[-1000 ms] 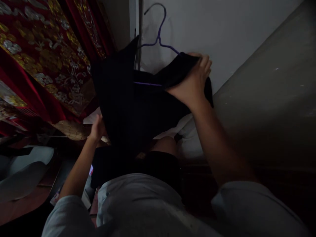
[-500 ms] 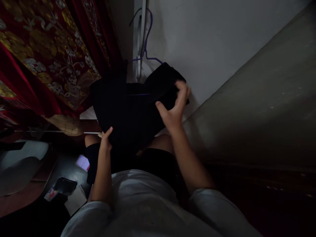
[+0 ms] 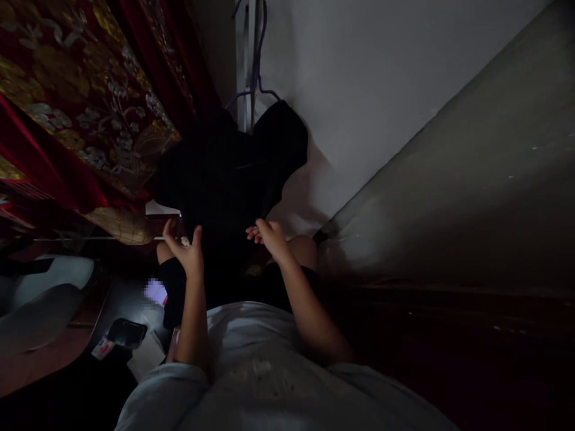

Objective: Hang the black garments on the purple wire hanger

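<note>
A black short-sleeved top (image 3: 220, 173) hangs on a purple hanger (image 3: 259, 81) in front of me, its lower part dropping between my knees. By the top's lower left edge is my left hand (image 3: 186, 252), its thumb and fingers spread apart with nothing visible between them. On the opposite side, my right hand (image 3: 271, 238) is beside the top's right edge. Its fingers are partly bent and point left across the black cloth, and I see nothing gripped in them. Dark cloth and poor light hide the hem.
A red curtain (image 3: 101, 102) with gold and silver embroidery hangs at the left. The hanger is at a pale metal bar (image 3: 245, 66) against the white wall (image 3: 359, 72). A grey slanted surface (image 3: 471, 191) rises at the right. A black tray-like item (image 3: 127, 333) and papers (image 3: 147, 356) lie lower left.
My right hand has come down and left from the top's right sleeve, which now hangs loose. My left hand has opened away from the cloth. The view has shifted slightly.
</note>
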`<action>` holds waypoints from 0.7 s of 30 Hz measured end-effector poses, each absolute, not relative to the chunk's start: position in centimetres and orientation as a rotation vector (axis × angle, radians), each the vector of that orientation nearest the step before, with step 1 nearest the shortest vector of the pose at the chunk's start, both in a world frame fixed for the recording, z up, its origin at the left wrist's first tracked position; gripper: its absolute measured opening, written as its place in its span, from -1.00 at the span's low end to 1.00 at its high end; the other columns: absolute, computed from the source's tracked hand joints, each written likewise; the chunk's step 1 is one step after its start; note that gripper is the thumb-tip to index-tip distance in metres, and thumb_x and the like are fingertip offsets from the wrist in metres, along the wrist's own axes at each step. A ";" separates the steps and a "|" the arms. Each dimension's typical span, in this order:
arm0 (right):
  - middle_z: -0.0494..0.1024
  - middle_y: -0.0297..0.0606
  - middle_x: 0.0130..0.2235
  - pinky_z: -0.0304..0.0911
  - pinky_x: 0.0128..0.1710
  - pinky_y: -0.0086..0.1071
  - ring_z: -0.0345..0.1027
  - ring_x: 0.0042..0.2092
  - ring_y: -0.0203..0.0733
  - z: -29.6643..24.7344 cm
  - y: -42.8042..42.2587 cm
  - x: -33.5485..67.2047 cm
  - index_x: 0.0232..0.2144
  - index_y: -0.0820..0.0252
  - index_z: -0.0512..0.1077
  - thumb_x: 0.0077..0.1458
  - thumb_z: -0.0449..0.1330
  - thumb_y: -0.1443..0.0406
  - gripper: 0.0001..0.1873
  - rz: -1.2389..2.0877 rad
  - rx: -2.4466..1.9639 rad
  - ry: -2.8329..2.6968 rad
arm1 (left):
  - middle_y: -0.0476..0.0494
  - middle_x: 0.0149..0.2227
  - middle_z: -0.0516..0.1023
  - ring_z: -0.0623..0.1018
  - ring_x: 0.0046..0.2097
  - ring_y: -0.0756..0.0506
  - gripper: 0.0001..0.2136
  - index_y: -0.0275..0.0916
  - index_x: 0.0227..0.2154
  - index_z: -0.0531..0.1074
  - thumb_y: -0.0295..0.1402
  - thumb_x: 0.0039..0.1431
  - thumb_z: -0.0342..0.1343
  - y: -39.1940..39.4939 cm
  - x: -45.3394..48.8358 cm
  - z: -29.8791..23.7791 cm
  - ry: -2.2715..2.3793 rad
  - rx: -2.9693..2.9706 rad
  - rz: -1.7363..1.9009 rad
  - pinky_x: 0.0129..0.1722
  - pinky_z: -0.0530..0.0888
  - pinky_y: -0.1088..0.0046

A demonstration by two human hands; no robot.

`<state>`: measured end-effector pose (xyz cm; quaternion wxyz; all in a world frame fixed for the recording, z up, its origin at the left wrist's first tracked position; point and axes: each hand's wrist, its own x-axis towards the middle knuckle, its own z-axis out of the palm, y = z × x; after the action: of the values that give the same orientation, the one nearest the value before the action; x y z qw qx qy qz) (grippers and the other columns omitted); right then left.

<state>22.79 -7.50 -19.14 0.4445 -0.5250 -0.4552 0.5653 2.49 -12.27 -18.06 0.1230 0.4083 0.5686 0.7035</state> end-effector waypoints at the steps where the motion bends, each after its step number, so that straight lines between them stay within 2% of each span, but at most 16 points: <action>1: 0.57 -0.13 -0.48 0.09 -0.53 -0.43 0.23 -0.57 -0.38 -19.3 -8.2 23.2 -0.60 0.27 0.44 0.09 0.06 0.08 -0.57 1.379 -1.284 -1.084 | -0.30 0.21 0.36 0.39 0.28 -0.26 -0.34 -0.20 0.20 0.30 -0.18 0.08 0.42 -12.5 3.2 -18.1 1.741 1.304 2.177 0.34 0.33 0.12; 4: 0.55 -0.15 -0.51 0.08 -0.53 -0.45 0.26 -0.54 -0.38 -19.2 -9.4 23.9 -0.65 0.23 0.37 0.03 0.13 0.05 -0.60 1.334 -1.247 -1.041 | -0.28 0.12 0.39 0.40 0.23 -0.24 -0.54 -0.20 0.11 0.37 -0.31 0.19 0.35 -13.6 6.4 -18.0 1.732 1.706 2.270 0.32 0.31 0.07; 6: 0.51 -0.20 -0.55 0.10 -0.52 -0.46 0.28 -0.53 -0.37 -18.7 -9.9 23.9 -0.64 0.21 0.36 0.02 0.19 0.04 -0.60 1.324 -1.225 -1.052 | -0.22 -0.03 0.48 0.49 0.09 -0.20 -0.75 -0.21 -0.02 0.45 -0.39 0.26 0.27 -14.0 8.9 -18.1 1.535 1.951 2.117 0.19 0.42 0.12; 8: 0.47 -0.26 -0.59 0.13 -0.50 -0.45 0.28 -0.53 -0.36 -18.2 -10.3 23.7 -0.62 0.20 0.34 0.02 0.22 0.03 -0.60 1.324 -1.194 -1.083 | -0.21 -0.11 0.52 0.54 -0.01 -0.17 -0.85 -0.23 -0.07 0.46 -0.43 0.34 0.17 -14.0 10.8 -18.3 1.366 2.026 1.961 0.06 0.50 0.19; 13: 0.38 -0.36 -0.63 0.16 -0.48 -0.43 0.24 -0.55 -0.37 -17.8 -11.0 23.3 -0.62 0.15 0.24 0.05 0.24 -0.01 -0.55 1.261 -1.170 -1.082 | -0.25 -0.08 0.54 0.57 -0.02 -0.15 -0.81 -0.25 -0.01 0.44 -0.39 0.37 0.10 -12.9 11.8 -19.0 1.309 1.889 1.802 0.01 0.52 0.27; 17: 0.38 -0.37 -0.60 0.15 -0.49 -0.43 0.24 -0.53 -0.36 -17.8 -11.1 23.2 -0.58 0.15 0.25 0.04 0.28 -0.10 -0.48 1.245 -1.143 -1.056 | -0.17 -0.18 0.56 0.57 -0.12 -0.10 -0.88 -0.25 -0.12 0.48 -0.44 0.38 0.06 -12.7 11.2 -18.5 1.255 1.874 1.592 -0.08 0.50 0.38; 21: 0.34 -0.39 -0.59 0.17 -0.46 -0.44 0.23 -0.51 -0.37 -17.2 -11.4 23.6 -0.56 0.16 0.26 0.09 0.25 -0.17 -0.43 1.214 -1.063 -1.060 | -0.13 -0.23 0.56 0.55 -0.17 -0.07 -0.92 -0.26 -0.17 0.52 -0.45 0.36 0.13 -13.3 11.6 -17.4 1.200 1.876 1.588 -0.12 0.46 0.43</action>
<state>23.59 -11.37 -17.24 0.5693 -0.4526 -0.4514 0.5170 11.58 -13.30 -17.36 0.2022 0.6717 0.4296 0.5686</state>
